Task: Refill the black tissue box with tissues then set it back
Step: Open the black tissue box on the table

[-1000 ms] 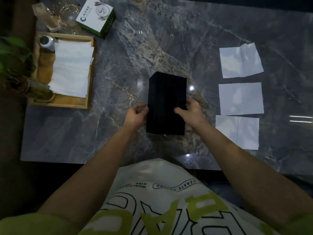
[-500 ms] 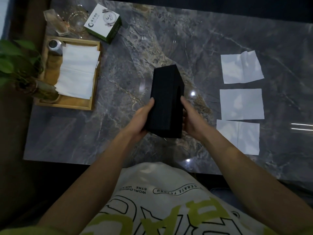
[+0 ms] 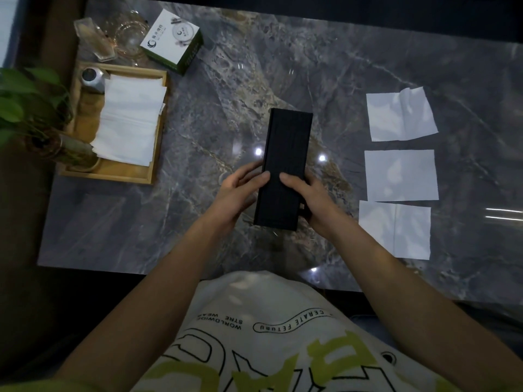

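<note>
I hold the long black tissue box (image 3: 287, 148) above the middle of the dark marble table (image 3: 339, 66), its ribbed face turned up toward me. My left hand (image 3: 240, 190) grips its left side with the thumb on top. On the other side my right hand (image 3: 311, 199) clasps the box, thumb lying on the ribbed face. Both hands sit at the near half of the box. A stack of white tissues (image 3: 130, 120) lies in a wooden tray (image 3: 113, 176) at the far left. Three single tissues (image 3: 400, 175) lie flat in a column on the right.
A white and green carton (image 3: 172, 41) and glassware (image 3: 124, 35) stand at the far left corner. A potted plant (image 3: 25, 108) and a small metal jar (image 3: 92, 77) sit by the tray. The table's near edge runs just in front of my body.
The box has been lifted off the table and turned over in both hands, from a wide face to a narrower ribbed face up; my thumbs now rest on top.
</note>
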A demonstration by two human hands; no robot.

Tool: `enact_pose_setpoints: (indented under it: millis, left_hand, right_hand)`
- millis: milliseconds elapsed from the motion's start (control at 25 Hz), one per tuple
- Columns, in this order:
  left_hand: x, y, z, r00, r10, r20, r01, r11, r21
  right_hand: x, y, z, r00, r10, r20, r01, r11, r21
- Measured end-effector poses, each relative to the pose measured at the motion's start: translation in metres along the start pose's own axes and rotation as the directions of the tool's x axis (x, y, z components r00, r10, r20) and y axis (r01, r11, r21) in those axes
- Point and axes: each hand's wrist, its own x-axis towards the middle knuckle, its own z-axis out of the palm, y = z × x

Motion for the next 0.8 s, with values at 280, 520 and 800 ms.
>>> enact_pose_setpoints:
  millis: [280, 520, 800]
  left_hand:
    - [0.003, 0.002, 0.006, 0.998, -0.034, -0.044, 0.038, 0.995, 0.097]
    - [0.012, -0.012, 0.016, 0.914, 0.206, -0.349, 0.177, 0.571, 0.801]
    - [0.022, -0.038, 0.045, 0.868, 0.296, -0.398, 0.318, 0.283, 0.905]
  right_hand:
    - [0.003, 0.009, -0.008, 0.980, 0.089, 0.179, -0.119, 0.980, 0.162]
    - [0.017, 0.007, -0.007, 0.988, -0.042, -0.152, 0.058, 0.993, 0.104]
    - [0.020, 0.005, 0.002, 0.994, 0.082, -0.078, -0.074, 0.992, 0.106]
